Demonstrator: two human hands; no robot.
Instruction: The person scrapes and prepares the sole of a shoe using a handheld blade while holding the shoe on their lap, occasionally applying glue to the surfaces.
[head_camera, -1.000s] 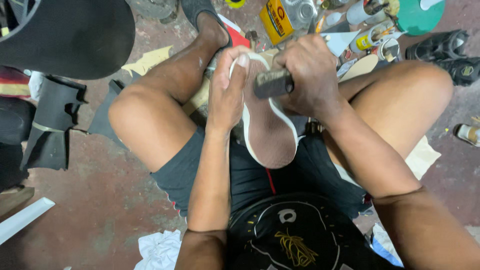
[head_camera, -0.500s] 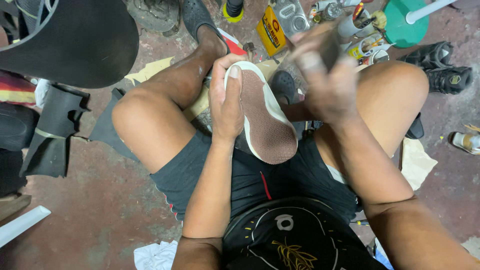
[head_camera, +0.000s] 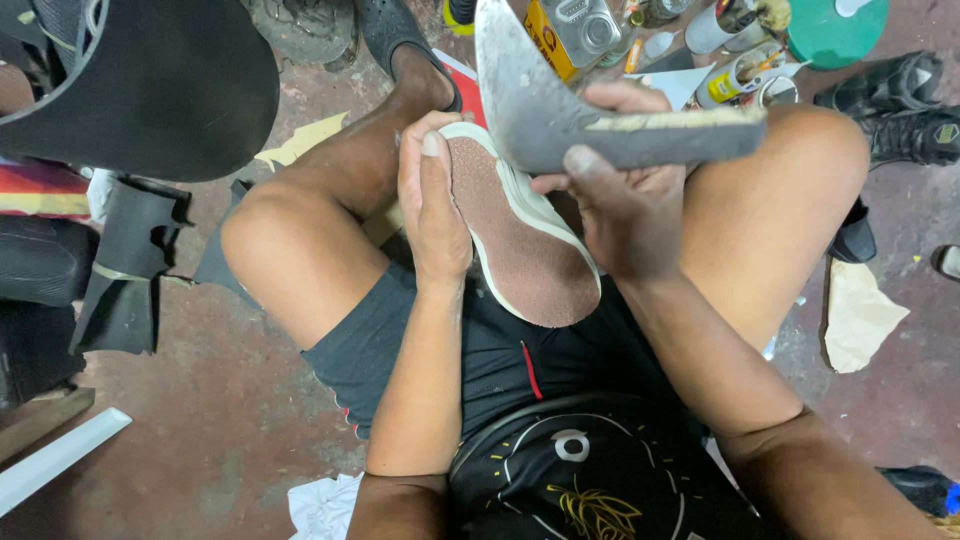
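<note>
We judge shoe (head_camera: 525, 245) light, sole stiff | left hand (head_camera: 435, 215) fingers clamp its edge | right hand (head_camera: 625, 205) fingers clamped on curved knife (head_camera: 600, 115)

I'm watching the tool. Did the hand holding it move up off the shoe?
Yes. The right hand lifted the grey tool up off the brown sole of the shoe, which stays in the left hand.

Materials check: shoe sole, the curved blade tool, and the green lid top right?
Shoe sole: likely rubber; matte, brown, grainy face with an off-white rim. Curved blade in the right hand: looks like metal, dull grey, stained, no shine; its handle seems pale and worn, maybe wood or wrapping, unclear. Green lid: probably plastic, smooth even colour. The left hand steadies the shoe.
</note>
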